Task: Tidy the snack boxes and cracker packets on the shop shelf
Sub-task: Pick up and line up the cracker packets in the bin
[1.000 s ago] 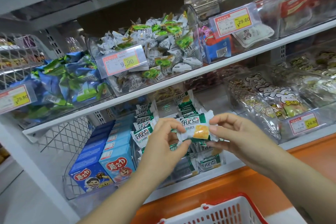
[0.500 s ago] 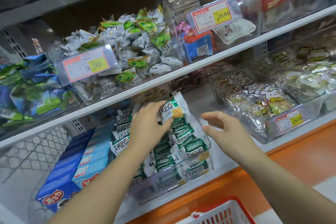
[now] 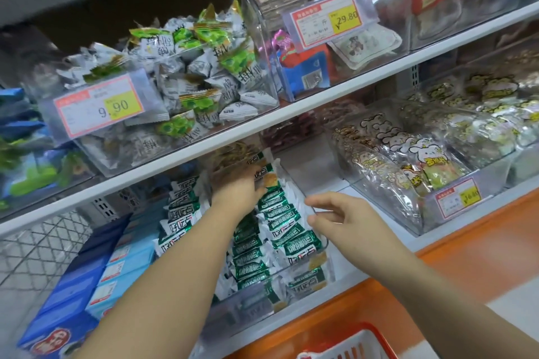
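1. The green-and-white foil cracker packet (image 3: 263, 175), with an orange cracker pictured on its face, stands upright at the back of its row, just under the upper white shelf board (image 3: 291, 114).
2. The left hand (image 3: 237, 194) reaches deep into the clear plastic bin (image 3: 297, 188). Its fingers curl on the packet's left edge, though shadow hides the fingertips.
3. The right hand (image 3: 347, 221) hovers over the bin's right wall, fingers loosely bent and apart, holding nothing.
4. Matching green cracker packets (image 3: 280, 227) fill the bin in overlapping rows, leaning like tiles. A few lie loose and flat at the front.
5. Blue cardboard snack boxes (image 3: 87, 280) stand in a line front to back, just beside the bin on its left, within a white wire basket (image 3: 38, 242).
6. Above sits a clear tub of grey-and-green wrapped sweets (image 3: 189, 81) bearing a yellow 9.90 price tag (image 3: 99, 105). Below the lower shelf runs an orange base panel (image 3: 437, 271).
7. A bare white strip of lower shelf (image 3: 329, 181) separates the bin from a clear tub of rabbit-print bags (image 3: 408, 160) on the right. The upper board lies close over the left hand. A red-and-white shopping basket (image 3: 350, 344) shows at the bottom edge.
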`<state>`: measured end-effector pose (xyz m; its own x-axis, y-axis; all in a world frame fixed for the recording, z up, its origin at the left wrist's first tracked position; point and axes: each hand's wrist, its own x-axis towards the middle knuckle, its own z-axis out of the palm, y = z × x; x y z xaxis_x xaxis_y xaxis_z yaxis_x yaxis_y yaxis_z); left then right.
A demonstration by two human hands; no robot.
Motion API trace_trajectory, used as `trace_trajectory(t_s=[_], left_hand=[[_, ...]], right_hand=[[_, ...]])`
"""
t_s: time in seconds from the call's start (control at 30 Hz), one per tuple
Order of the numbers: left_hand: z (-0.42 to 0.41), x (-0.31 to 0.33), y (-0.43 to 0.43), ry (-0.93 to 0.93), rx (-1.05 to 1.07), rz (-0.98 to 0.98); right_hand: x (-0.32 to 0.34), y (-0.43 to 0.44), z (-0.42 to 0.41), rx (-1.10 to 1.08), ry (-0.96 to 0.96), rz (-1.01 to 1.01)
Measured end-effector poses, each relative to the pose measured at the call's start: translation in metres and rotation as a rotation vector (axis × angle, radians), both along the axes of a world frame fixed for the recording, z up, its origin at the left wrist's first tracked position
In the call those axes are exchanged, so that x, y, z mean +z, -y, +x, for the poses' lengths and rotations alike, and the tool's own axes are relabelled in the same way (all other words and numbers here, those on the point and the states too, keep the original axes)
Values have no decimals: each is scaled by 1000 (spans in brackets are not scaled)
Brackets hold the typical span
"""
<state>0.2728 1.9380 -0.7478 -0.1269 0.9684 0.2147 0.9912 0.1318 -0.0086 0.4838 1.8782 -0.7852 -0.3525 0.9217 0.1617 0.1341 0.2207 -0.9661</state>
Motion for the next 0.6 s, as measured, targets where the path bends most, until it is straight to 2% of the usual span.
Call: trace_trajectory(t_s=[0.13,0.2,0.3,0.4,0.5,0.6], left_hand=[[0,17,33,93,-36,-12],[3,25,64,156,-117,-11],[7,29,116,276,-207,-151],[11,23,145,242,-245,-289],[17,19,147,196,-260,-324],[23,14,133,167,-280,-386]], right_hand=[[0,4,2,14,110,82],[-1,7,1,-5,226,208],[0,15,-3,-39,432,463],[-4,25,-12,61,563,581],[-13,33,-15,138,829,589],[-13,33,-12,145,928,599]])
